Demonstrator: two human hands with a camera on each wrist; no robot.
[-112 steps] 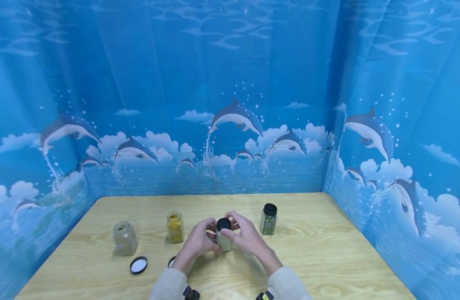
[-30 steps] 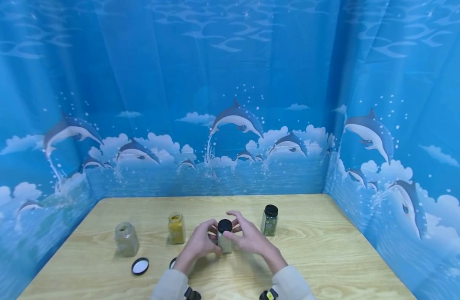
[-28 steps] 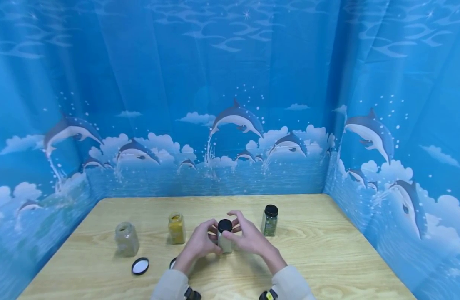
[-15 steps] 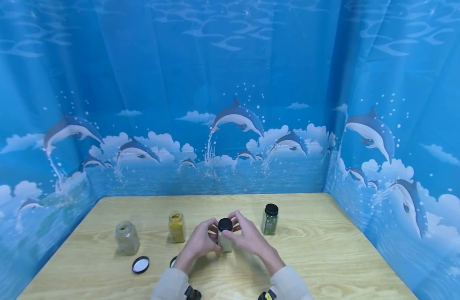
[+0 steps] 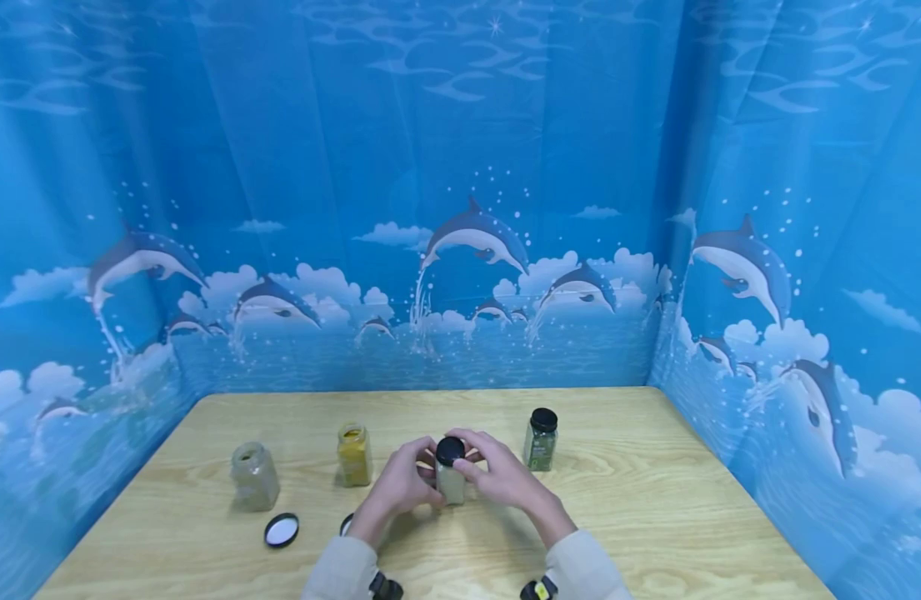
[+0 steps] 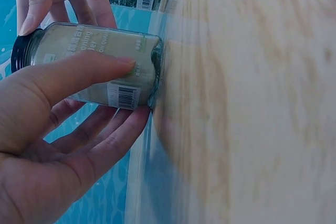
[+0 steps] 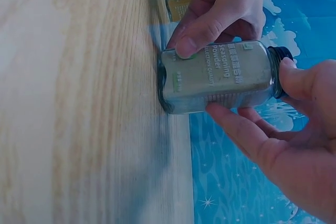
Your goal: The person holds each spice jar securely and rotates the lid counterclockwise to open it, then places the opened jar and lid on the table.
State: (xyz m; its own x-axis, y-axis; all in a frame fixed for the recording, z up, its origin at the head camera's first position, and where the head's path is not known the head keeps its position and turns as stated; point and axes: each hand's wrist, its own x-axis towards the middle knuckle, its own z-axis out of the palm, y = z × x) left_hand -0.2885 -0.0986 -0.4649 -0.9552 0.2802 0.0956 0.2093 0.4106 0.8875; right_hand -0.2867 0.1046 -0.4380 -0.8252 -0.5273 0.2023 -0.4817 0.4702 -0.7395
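Observation:
A clear glass jar of pale seasoning powder point(image 5: 450, 487) stands upright on the table between both hands, its label readable in the right wrist view. My left hand point(image 5: 403, 481) grips the jar's body, thumb across the front and fingers around the opposite side. At the top, my right hand point(image 5: 499, 477) pinches the black screw lid point(image 5: 450, 451), with the thumb point(image 7: 295, 80) against the lid's edge. In the right wrist view a fingertip of this hand also lies along the jar's side. The lid sits on the jar's mouth.
Right of the hands stands a lidded jar of green herbs point(image 5: 540, 446). To the left are an uncapped jar of yellow powder point(image 5: 353, 458) and an uncapped greyish jar point(image 5: 254, 482). One loose lid point(image 5: 282, 530) lies in front; another point(image 5: 345, 524) is partly behind the left forearm.
The right fingers have shifted around the lid, the index finger coming from raised to lying behind it. Left hand and jar have stayed in place.

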